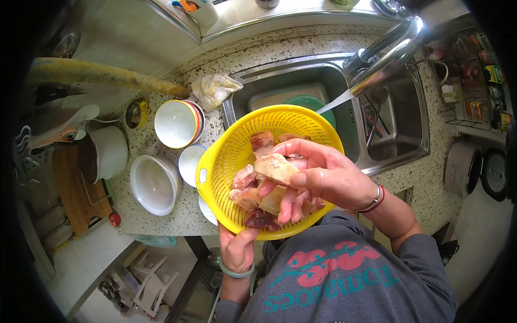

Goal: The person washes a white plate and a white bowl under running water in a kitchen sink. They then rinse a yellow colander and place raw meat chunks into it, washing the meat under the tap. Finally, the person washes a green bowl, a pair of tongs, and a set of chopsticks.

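My left hand (237, 249) grips the near rim of a yellow plastic colander (219, 156), tilted in front of my body beside the sink. Several chunks of raw meat (262, 219), some with pale fat or skin, lie in it. Above them, my right hand (328, 175) pinches a pale-sided piece of meat (276, 169) between thumb and fingers. Its lower fingers reach down among the other chunks. Beyond the colander, water runs from the faucet (385, 62) towards a green basin (318, 102) in the sink, mostly hidden behind the colander.
The steel double sink (291, 67) has utensils in its right bowl. A crumpled cloth or bag (214, 90) lies left of it. Stacked bowls (175, 125) and a white tub (153, 185) stand on the speckled counter, with a wooden board (81, 188) farther left.
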Tool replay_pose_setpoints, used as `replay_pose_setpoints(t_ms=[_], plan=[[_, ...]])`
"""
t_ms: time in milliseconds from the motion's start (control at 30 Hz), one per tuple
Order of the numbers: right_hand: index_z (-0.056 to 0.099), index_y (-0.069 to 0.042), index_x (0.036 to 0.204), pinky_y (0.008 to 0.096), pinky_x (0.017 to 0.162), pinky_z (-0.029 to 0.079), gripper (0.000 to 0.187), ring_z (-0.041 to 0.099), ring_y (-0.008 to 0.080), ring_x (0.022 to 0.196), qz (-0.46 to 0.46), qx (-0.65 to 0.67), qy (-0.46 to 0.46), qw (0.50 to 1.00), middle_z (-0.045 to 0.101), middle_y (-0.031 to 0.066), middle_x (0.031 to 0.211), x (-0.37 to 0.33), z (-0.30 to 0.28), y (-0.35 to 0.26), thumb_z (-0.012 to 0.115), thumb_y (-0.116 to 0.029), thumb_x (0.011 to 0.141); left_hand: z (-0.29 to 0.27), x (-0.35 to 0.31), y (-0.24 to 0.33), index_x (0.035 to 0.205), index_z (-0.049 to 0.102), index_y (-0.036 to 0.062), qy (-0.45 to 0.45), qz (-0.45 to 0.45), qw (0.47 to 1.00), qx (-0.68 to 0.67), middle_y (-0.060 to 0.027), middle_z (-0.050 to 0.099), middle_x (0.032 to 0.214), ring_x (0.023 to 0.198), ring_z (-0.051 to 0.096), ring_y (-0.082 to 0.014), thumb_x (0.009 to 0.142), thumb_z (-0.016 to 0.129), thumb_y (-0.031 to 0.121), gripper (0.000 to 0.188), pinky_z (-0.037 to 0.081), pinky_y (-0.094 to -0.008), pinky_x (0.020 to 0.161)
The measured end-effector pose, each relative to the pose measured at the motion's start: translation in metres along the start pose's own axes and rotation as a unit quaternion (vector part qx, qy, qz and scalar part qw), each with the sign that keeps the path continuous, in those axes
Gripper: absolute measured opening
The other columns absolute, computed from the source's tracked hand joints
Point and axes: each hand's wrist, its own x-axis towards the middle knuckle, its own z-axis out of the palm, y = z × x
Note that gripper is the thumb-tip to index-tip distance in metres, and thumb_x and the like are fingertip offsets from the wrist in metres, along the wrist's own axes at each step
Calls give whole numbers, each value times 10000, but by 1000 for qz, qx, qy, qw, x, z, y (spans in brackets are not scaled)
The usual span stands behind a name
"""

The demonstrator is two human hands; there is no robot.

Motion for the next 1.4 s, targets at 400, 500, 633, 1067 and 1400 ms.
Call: replay_pose_setpoints(t_ms=[400, 500, 633, 1067, 1400], plan=[[297, 27, 1319, 337, 691, 576, 431, 677, 273, 765, 38, 86, -33, 995, 600, 187, 1038, -1, -5, 3, 392, -114, 923, -3, -1, 0, 1413, 281, -12, -2, 6, 1000, 9, -157, 430, 1365, 1263, 449, -269, 606, 476, 22, 831, 331, -386, 1091], [299, 2, 1363, 336, 663, 556, 478, 657, 252, 682, 30, 109, -13, 993, 613, 177, 977, 2, -1, 5, 400, -118, 912, -2, -1, 2, 1411, 282, -13, -7, 4, 1000, 10, -163, 437, 1356, 1250, 461, -277, 608, 474, 23, 827, 343, -394, 1084], [264, 28, 1386, 289, 663, 537, 479, 637, 202, 720, 30, 140, -53, 988, 590, 141, 977, 3, -10, 9, 357, -130, 944, 0, 0, 5, 1368, 337, -42, -33, 9, 999, -40, -177, 480, 1318, 1228, 484, -289, 662, 501, -13, 725, 348, -397, 1073], [310, 8, 1389, 277, 709, 475, 505, 558, 138, 749, 15, 112, -104, 988, 547, 71, 992, -1, -12, 17, 373, -299, 992, -8, -2, -3, 1372, 325, -43, 1, 11, 1000, -9, -175, 477, 1314, 1213, 492, -288, 657, 497, 4, 736, 357, -401, 1068], [313, -9, 1406, 250, 699, 475, 494, 576, 111, 800, -99, -246, 42, 963, 565, 95, 1071, 1, -5, 14, 472, -170, 966, -2, 0, 2, 1393, 298, -28, -17, 16, 1000, -20, -187, 459, 1328, 1213, 490, -311, 652, 493, 16, 768, 372, -418, 1063]])
